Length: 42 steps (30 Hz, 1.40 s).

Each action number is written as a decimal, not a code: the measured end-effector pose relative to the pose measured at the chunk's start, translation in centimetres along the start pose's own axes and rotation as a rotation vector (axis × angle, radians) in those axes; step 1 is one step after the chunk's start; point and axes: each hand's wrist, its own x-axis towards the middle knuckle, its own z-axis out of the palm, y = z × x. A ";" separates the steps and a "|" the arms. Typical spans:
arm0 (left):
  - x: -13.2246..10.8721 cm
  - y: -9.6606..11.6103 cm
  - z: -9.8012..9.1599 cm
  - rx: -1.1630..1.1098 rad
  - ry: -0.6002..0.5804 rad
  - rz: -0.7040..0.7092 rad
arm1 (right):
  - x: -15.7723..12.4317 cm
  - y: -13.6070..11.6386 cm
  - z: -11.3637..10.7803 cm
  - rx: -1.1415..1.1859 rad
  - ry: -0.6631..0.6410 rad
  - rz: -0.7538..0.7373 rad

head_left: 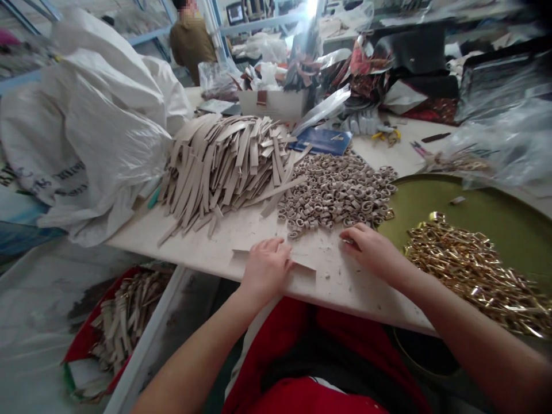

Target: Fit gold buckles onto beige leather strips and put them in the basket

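From where I stand, the only writing I spot is the dark print on the big white sack — letters too creased & blurred to read. The strip is greyish-beige, long, narrow & straight-edged, lying along the near edge of the pale surface. L hand is palm-down over its middle, fingers bent & close together; can't tell if that grip pinches the strip or just presses it. R hand sits at the near edge of the loop pile, its grip curled, thumb near fingertips — can't tell if there's a small pc. in it.

Loops are small, oval, matte, same beige. Behind L hand, a heap of strips, slightly curved, w/ blunt ends. To the R, shiny gold metal pcs. lie on a round olive-green tray.
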 end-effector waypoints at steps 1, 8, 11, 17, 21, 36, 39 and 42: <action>0.5 -0.1 0.1 0.066 -0.032 0.017 | -0.5 -0.2 -0.1 0.098 0.009 0.038; -1.0 -0.3 0.2 0.043 -0.119 -0.008 | -5.5 -3.1 -0.5 0.922 -0.086 0.364; -2.7 1.1 -0.1 -0.033 -0.126 -0.071 | -6.8 -4.2 -0.4 1.077 -0.118 0.412; -5.8 5.1 -0.5 -0.376 -0.107 -0.108 | -8.7 -5.4 0.4 1.280 -0.172 0.459; -6.7 6.6 0.4 -0.609 -0.078 -0.075 | -9.8 -6.1 1.0 1.381 -0.131 0.507; -6.4 7.2 1.8 -0.706 -0.341 -0.158 | -10.3 -6.9 1.6 1.511 -0.105 0.551; -5.7 7.2 1.4 -0.566 -0.316 -0.091 | -10.3 -7.2 1.5 1.398 -0.126 0.505; -5.1 7.1 1.1 -0.482 -0.345 -0.056 | -10.1 -7.3 1.3 1.342 -0.204 0.481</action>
